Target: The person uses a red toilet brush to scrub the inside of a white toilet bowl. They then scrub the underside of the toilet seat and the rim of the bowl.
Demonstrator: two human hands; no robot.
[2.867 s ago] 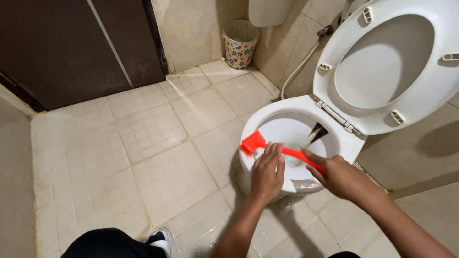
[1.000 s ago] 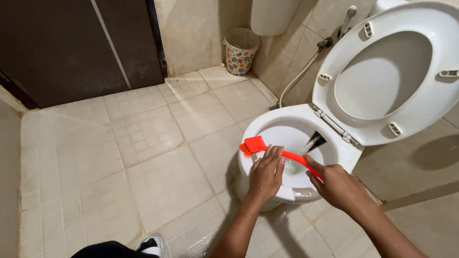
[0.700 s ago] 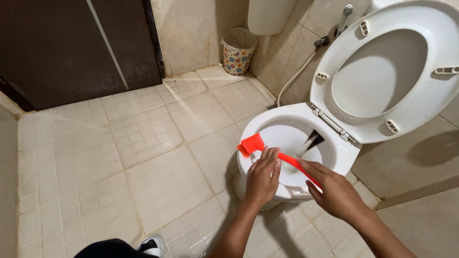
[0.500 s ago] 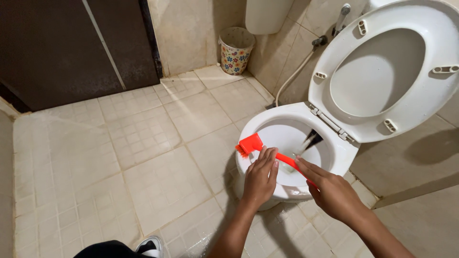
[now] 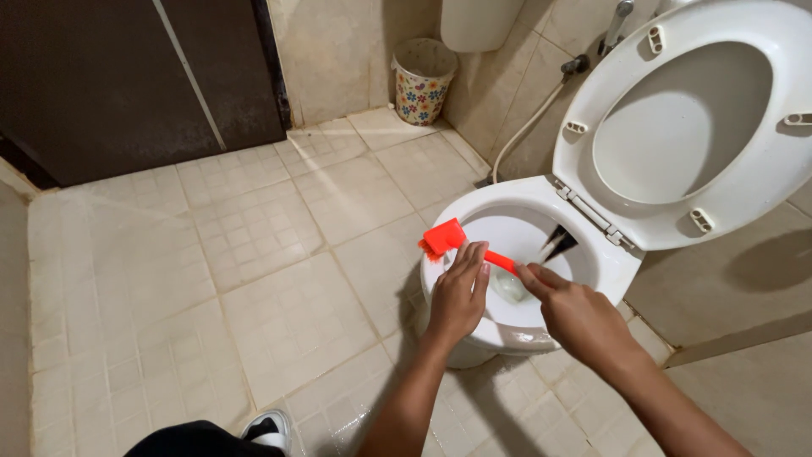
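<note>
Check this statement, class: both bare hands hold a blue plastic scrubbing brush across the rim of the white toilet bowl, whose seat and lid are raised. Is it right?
Not quite. The plastic scrubbing brush is bright red-orange, not blue, as the head view shows. The rest stands: the left hand and right hand both hold it across the rim of the white toilet bowl, with the seat and lid raised.

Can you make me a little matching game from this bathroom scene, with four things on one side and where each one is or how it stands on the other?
Things:
1. orange brush
2. flowered waste bin
3. toilet lid
4. dark door

Places or states:
A. raised upright behind the bowl
B. in the far corner of the floor, by the wall
C. held in both hands, its head at the near rim of the bowl
D. along the top left, beyond the tiled floor

Pairs: 1-C, 2-B, 3-A, 4-D
</note>
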